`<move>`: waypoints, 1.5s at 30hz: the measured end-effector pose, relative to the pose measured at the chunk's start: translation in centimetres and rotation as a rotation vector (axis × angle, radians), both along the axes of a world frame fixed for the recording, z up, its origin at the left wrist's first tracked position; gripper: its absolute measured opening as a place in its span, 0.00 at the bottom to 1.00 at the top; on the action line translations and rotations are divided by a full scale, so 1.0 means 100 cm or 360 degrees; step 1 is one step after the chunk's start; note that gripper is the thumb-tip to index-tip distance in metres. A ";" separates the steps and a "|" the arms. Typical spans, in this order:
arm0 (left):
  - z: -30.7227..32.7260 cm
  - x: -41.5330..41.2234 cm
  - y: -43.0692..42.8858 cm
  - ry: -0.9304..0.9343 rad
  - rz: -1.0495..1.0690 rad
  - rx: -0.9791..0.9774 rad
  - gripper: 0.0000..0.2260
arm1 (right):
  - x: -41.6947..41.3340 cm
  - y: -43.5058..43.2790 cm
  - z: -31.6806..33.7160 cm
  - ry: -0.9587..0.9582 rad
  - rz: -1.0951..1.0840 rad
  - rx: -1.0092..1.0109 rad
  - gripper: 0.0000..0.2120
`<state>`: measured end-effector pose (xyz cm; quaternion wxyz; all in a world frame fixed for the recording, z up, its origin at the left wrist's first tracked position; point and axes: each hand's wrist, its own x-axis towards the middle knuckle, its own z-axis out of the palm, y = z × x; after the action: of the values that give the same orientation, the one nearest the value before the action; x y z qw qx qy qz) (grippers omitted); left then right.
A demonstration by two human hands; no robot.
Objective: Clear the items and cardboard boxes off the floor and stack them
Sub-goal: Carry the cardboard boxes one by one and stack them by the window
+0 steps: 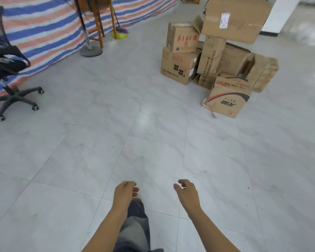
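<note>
Black office chair [7,64] on castors at far left; striped blue-orange-white tarp [44,24] behind it, reaching down to the grey tiled floor [98,160]; pole on a round base [91,51] just beside wooden legs [99,31] -- green-and-purple broom [120,34] near them.

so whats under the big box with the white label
The big box sits atop a tall narrow box and another carton beside it. Whether it bears on both is covered by the box itself.
</note>
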<state>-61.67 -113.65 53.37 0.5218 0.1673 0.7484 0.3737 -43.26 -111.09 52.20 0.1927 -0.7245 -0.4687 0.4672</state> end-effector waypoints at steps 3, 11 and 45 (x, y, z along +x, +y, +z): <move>0.010 -0.030 0.078 -0.0027 -0.0040 0.0071 0.06 | -0.021 0.062 0.002 0.0003 -0.0112 0.0022 0.17; 0.047 -0.093 0.258 -0.0024 -0.0107 0.0246 0.05 | -0.085 0.199 0.020 -0.0017 -0.0248 0.0117 0.15; 0.007 0.012 0.873 -0.0107 -0.0296 -0.0246 0.09 | 0.016 0.820 -0.017 -0.0104 -0.0506 0.0038 0.17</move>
<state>-60.45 -26.36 54.05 0.5905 0.1827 0.7382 0.2702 -41.64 -29.14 50.48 0.2574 -0.8020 -0.3597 0.4014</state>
